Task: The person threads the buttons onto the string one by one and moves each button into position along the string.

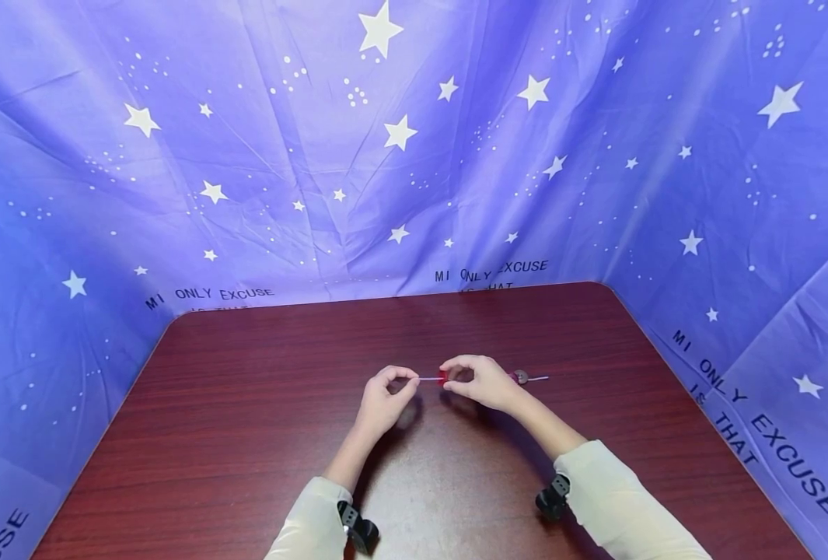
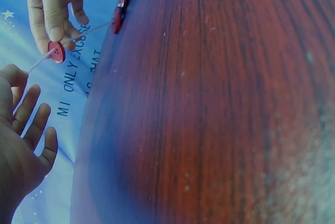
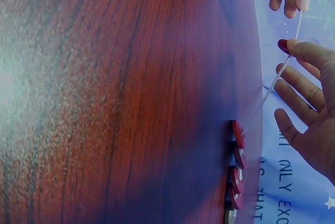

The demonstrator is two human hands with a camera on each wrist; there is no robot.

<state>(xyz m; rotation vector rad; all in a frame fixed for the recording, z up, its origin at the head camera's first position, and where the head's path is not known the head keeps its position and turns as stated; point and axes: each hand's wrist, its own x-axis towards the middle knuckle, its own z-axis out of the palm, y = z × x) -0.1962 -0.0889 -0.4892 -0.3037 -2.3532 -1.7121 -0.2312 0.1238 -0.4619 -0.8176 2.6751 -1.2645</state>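
Observation:
Thumb and forefinger of my left hand pinch one end of a thin white string, the other fingers spread loosely. To its right, my right hand pinches a red button by its edge. The string runs through this button, which is held above the table. Past the right hand the string slopes down to several red buttons strung in a row on the tabletop. A greyish button lies at the far end of that row, with a short string tail beyond it.
The dark red wood-grain table has rounded back corners. A blue-purple curtain with white stars and lettering hangs behind it and along both sides. Black wrist cameras sit at the cuffs of the pale sleeves.

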